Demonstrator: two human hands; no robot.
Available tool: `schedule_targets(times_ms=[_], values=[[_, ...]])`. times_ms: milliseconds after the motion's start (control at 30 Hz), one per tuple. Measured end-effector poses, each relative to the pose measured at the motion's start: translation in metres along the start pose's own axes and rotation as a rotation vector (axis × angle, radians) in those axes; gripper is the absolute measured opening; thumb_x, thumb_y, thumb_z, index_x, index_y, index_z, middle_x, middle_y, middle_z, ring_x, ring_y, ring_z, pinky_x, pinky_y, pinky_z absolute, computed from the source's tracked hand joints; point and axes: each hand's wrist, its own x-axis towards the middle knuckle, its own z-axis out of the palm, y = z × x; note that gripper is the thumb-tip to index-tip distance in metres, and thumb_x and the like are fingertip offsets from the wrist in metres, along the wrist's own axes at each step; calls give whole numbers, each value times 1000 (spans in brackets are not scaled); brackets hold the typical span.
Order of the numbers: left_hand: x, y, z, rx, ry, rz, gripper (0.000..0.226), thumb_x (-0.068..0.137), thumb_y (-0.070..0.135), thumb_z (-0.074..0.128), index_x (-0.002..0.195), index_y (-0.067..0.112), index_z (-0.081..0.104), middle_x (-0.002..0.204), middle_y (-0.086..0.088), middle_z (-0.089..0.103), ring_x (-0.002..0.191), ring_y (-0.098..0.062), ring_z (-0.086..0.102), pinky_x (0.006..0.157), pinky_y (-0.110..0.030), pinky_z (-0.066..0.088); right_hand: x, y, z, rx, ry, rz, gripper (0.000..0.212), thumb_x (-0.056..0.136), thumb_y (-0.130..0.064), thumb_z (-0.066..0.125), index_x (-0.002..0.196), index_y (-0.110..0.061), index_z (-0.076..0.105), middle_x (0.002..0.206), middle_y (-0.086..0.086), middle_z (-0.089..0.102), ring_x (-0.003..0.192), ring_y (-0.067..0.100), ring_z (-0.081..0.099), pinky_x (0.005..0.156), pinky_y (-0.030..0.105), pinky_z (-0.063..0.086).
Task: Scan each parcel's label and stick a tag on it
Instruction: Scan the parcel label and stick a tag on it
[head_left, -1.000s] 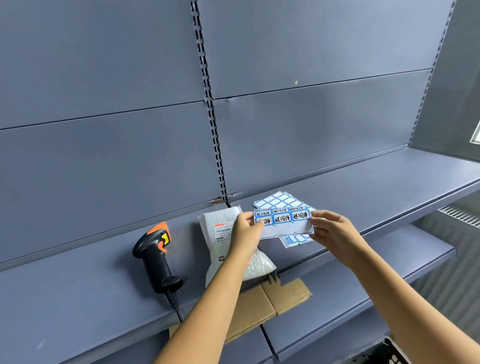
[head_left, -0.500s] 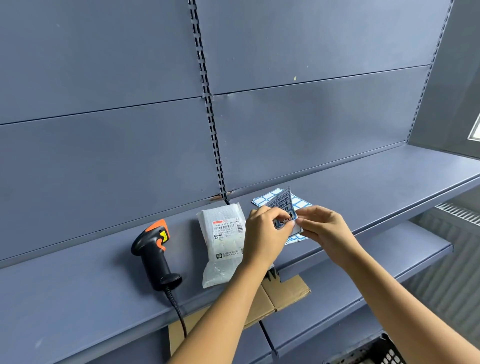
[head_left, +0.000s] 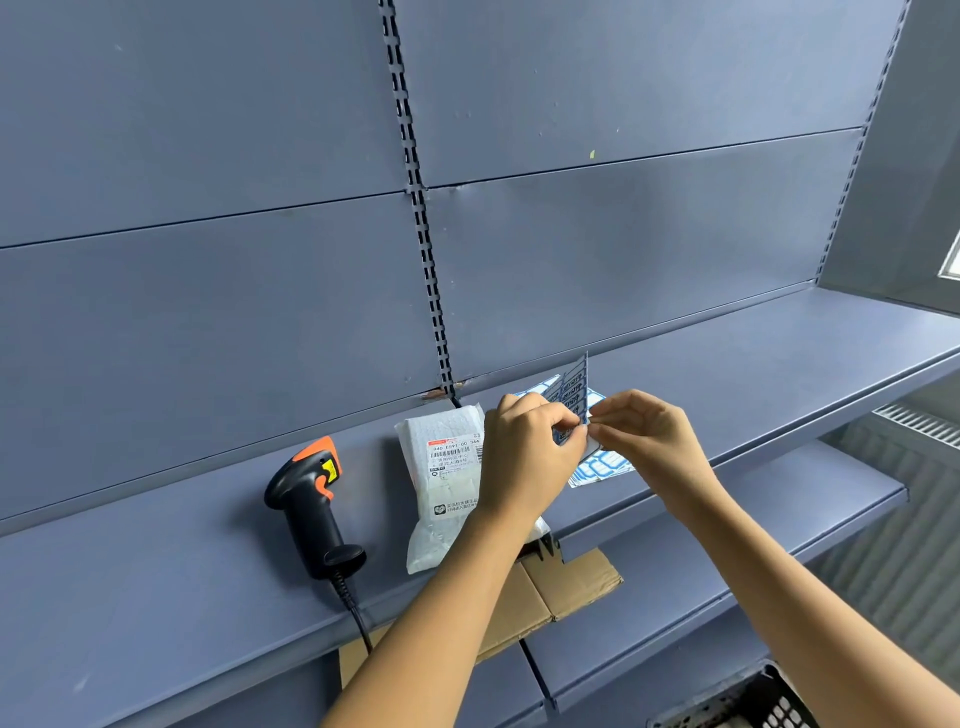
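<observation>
A second before, the tag sheet (head_left: 574, 387) had been held flat and face-on between both hands; by this moment it had been turned to stand nearly edge-on and upright, just above the shelf (head_left: 156, 571). The left hand (head_left: 524, 457) kept its grip pinched on the sheet's lower part, fingers curled round it. The right hand (head_left: 649, 436) had closed thumb and forefinger together at the sheet's near edge, at three o'clock of the left. That looked like the start of peeling one tag free, though whether a tag had lifted yet could not be told. The parcel (head_left: 441, 467), a white padded mailer, lay flat on the shelf at nine o'clock of the hands. Its printed label (head_left: 454, 452) faced up, and the left wrist crossed its right side. The scanner (head_left: 311, 499) lay untouched at nine o'clock of the parcel, near but apart from it, so scanning was probably done and tagging was the step in hand. More loose tag sheets (head_left: 602, 465) lay on the shelf under the hands. For room, the parcel's bottom end sat close to the shelf's front edge at six o'clock, with a cardboard flap (head_left: 566, 582) just below that lip. The shelf ran open toward three o'clock, and the back panel (head_left: 623, 260) closed off twelve o'clock. A short move toward nine o'clock would likely bring the tag down onto the mailer.
</observation>
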Motion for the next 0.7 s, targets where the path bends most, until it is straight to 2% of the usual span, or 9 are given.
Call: schedule_targets(times_ms=[100, 333, 533, 700], values=[[0, 0, -1, 18, 27, 14, 7, 75, 24, 69, 71, 18, 72, 73, 2, 66, 75, -23, 54, 67, -33, 46, -1, 0, 0, -40, 5, -22, 17, 80, 10, 66, 83, -6, 64, 67, -5, 70, 65, 4, 65, 64, 13, 51], [-3, 1, -2, -34, -19, -57, 6, 78, 22, 70, 74, 18, 72, 79, 4, 65, 82, -21, 55, 75, -38, 47, -3, -2, 1, -75, 0, -51, 14, 80, 8, 67, 86, -4, 65, 75, 3, 70, 68, 4, 67, 67, 14, 52], [-4, 4, -6, -61, -24, -73, 5, 78, 19, 70, 74, 18, 72, 79, 2, 65, 82, -22, 56, 76, -39, 48, -4, -2, 1, 12, -3, 35, 10, 82, 2, 68, 83, -7, 65, 65, -6, 69, 62, 4, 60, 62, 15, 50], [-6, 3, -6, -79, -19, -89, 7, 79, 22, 71, 73, 17, 71, 78, 1, 64, 83, -21, 56, 77, -38, 48, -4, -3, 1, 30, -1, 51, 11, 82, 2, 67, 83, -8, 65, 65, -7, 69, 61, 3, 61, 62, 14, 51]])
